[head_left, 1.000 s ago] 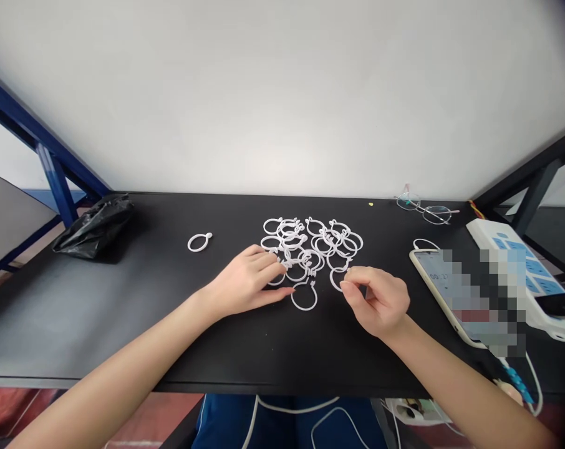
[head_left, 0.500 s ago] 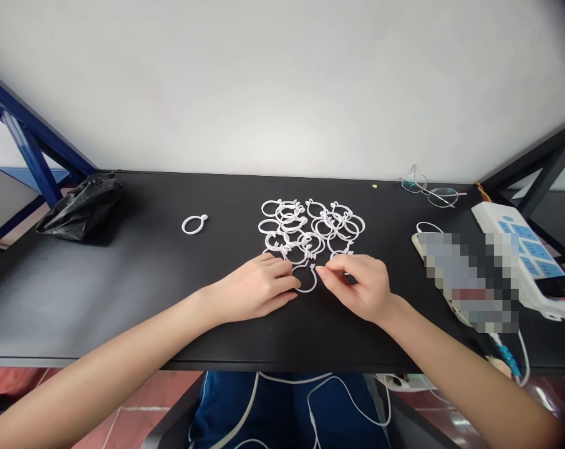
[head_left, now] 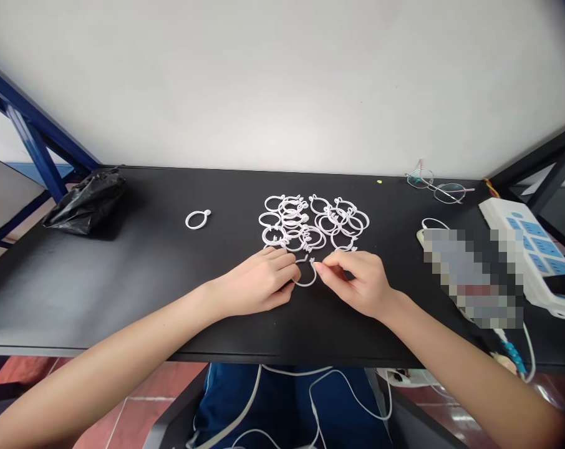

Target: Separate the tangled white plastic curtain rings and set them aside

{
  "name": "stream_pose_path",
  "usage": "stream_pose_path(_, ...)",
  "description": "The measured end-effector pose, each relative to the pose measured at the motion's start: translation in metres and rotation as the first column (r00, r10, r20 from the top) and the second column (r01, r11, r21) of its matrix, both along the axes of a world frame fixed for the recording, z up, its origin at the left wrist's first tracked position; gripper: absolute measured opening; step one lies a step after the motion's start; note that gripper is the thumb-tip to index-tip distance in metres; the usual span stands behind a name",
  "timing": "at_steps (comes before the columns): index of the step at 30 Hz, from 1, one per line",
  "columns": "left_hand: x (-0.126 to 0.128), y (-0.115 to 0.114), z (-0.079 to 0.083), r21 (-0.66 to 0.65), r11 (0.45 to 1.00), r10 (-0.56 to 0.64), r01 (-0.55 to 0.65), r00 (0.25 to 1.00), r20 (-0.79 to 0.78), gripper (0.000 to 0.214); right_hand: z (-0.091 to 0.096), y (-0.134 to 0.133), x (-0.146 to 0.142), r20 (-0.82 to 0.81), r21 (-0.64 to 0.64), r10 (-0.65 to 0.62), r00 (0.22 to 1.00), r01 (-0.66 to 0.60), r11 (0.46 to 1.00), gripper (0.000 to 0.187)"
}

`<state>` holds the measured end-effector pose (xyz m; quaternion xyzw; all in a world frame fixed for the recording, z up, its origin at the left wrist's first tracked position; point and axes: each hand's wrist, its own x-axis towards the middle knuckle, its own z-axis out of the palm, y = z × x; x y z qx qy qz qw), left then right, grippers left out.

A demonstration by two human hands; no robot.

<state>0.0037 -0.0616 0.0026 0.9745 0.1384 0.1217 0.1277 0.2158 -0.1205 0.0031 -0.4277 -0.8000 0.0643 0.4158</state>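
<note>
An opened white plastic ring (head_left: 307, 285) with a gap at its top is between my two hands, at the near edge of the pile. My left hand (head_left: 264, 282) grips its left side between thumb and curled fingers. On its right, near the clasp end, my right hand (head_left: 357, 284) pinches it with thumb and forefinger; the exact contact is partly hidden. Just beyond lies a pile of similar white rings (head_left: 320, 239), several with small clasps, overlapping one another. Apart at the left rests a single closed white ring (head_left: 197, 227).
A black plastic bag (head_left: 83, 202) lies at the back left. Eyeglasses (head_left: 449, 201) sit at the back right. Closer in on that side are a blurred phone (head_left: 469, 277) with a cable and a white power strip (head_left: 528, 240). A wall stands behind the black table (head_left: 123, 280).
The view has shifted slightly, so the things on the table appear a little higher and further right. My left fingers have closed in more around the ring. The right hand keeps its pinch.
</note>
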Motion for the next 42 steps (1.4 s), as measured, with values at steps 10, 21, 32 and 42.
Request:
stream_pose_path(10, -0.001, 0.002, -0.003, 0.012, 1.0, -0.024, 0.024, 1.0, 0.004, 0.01, 0.0, 0.001, 0.004, 0.134, -0.423, 0.098, 0.986, -0.033, 0.905, 0.039)
stream_pose_path(21, -0.006, 0.008, -0.002, 0.032, 0.999, -0.007, 0.006, 1.0, 0.019, 0.013, 0.002, 0.004, 0.008, 0.178, -0.562, 0.145, 0.973, -0.021, 0.827, 0.035)
stream_pose_path(32, -0.008, 0.009, -0.004, 0.035, 0.999, 0.022, -0.024, 0.998, 0.051, 0.018, -0.002, 0.005, 0.011, 0.205, -0.504, 0.112, 0.972, 0.007, 0.864, 0.004)
stream_pose_path(42, -0.008, 0.006, 0.001, 0.082, 0.99, 0.067, -0.114, 0.896, 0.439, 0.055, 0.007, -0.006, -0.002, -0.078, -0.184, 0.159, 0.984, -0.172, 0.968, 0.003)
